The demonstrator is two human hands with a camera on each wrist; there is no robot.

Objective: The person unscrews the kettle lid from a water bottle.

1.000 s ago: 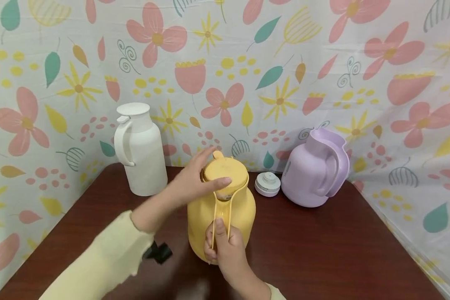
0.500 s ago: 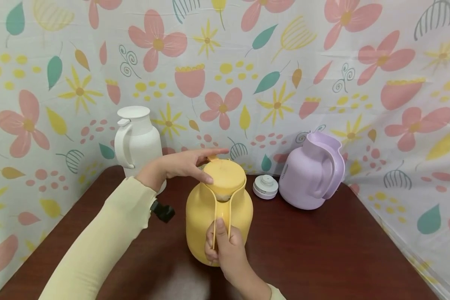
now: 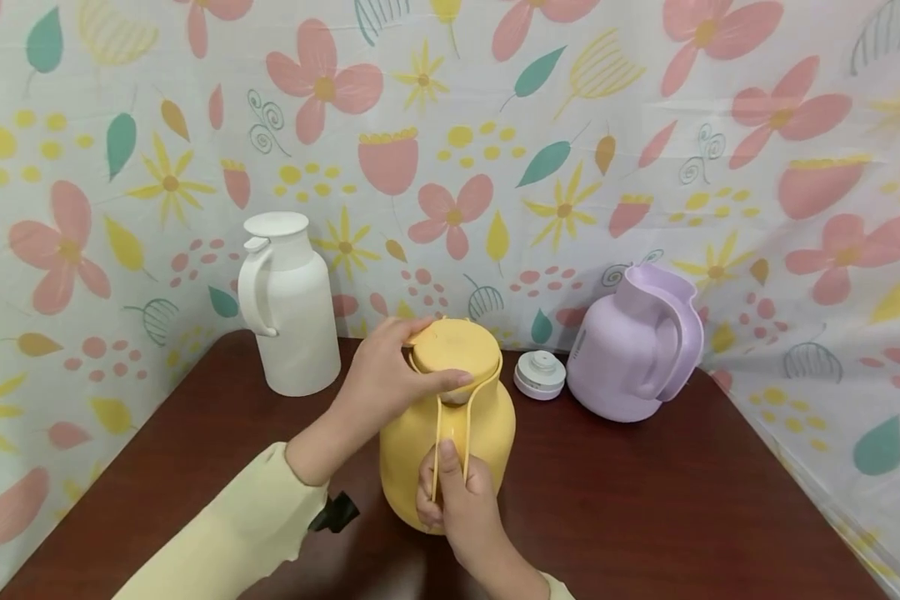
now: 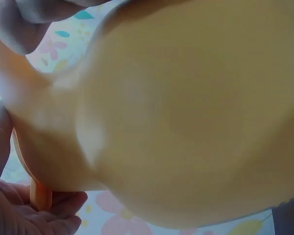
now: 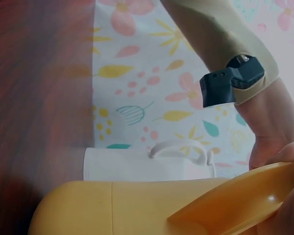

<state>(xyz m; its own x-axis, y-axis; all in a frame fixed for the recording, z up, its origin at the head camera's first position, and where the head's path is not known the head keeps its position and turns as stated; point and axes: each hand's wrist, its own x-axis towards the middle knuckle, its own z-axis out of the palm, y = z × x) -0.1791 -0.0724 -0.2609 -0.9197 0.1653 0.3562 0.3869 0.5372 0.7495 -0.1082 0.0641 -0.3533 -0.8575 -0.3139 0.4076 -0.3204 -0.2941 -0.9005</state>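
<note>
A yellow vacuum jug (image 3: 491, 433) stands upright on the table in the middle of the head view. My left hand (image 3: 378, 367) grips its round yellow lid (image 3: 457, 348), thumb across the near side and fingers round the far left side. In the left wrist view, the jug's body (image 4: 186, 107) fills most of the picture, and fingers lie by a small orange tab (image 4: 40, 195). My right hand (image 3: 461, 504) holds the jug's handle (image 3: 453, 421), thumb up along it. The right wrist view shows the handle (image 5: 245, 196) close up, with the hand partly cut off.
A white vacuum jug (image 3: 296, 317) stands at the back left. Toward the back right are a lilac jug (image 3: 615, 358) without a lid and a white stopper (image 3: 540, 375) beside it. A flowered cloth (image 3: 450, 125) hangs behind the dark red-brown table (image 3: 645, 500).
My left hand lifted its thumb back toward the lid's left side, then brought it across the near side again. The lid's tab has turned leftward. My right hand keeps its hold on the handle.
</note>
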